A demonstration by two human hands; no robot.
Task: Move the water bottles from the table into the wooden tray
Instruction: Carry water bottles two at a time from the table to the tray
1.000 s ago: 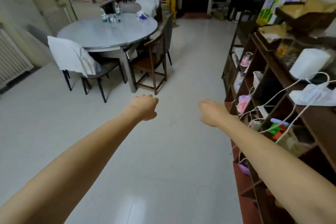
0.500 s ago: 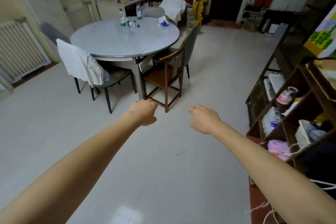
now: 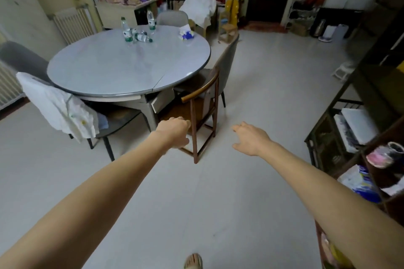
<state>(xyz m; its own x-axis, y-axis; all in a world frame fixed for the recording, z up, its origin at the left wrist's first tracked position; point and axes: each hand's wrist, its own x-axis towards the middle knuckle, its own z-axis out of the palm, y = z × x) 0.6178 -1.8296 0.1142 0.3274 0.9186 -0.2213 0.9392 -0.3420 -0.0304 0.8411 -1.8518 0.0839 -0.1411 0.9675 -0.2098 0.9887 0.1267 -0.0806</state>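
A cluttered room with a pale tiled floor (image 3: 251,94) holds a round grey table (image 3: 109,65) at the left, with crowded shelves along the far wall. The water bottles stand in a cluster at the far side of the table: one upright bottle (image 3: 126,31) at the left, another upright bottle (image 3: 150,20) farther back, and a lying bottle (image 3: 143,37) on its side between them. A tissue pack (image 3: 186,33) sits to their right on the tabletop. A white cloth (image 3: 59,107) hangs over a chair at the table's near left, and a wooden chair (image 3: 204,111) is tucked in at its near right. Both bare arms reach forward over the floor, well apart from the bottles. The left hand (image 3: 175,132) is loosely curled and holds nothing; the right hand (image 3: 251,137) has its fingers loosely spread, also empty. A sandalled foot (image 3: 193,261) shows at the bottom edge.
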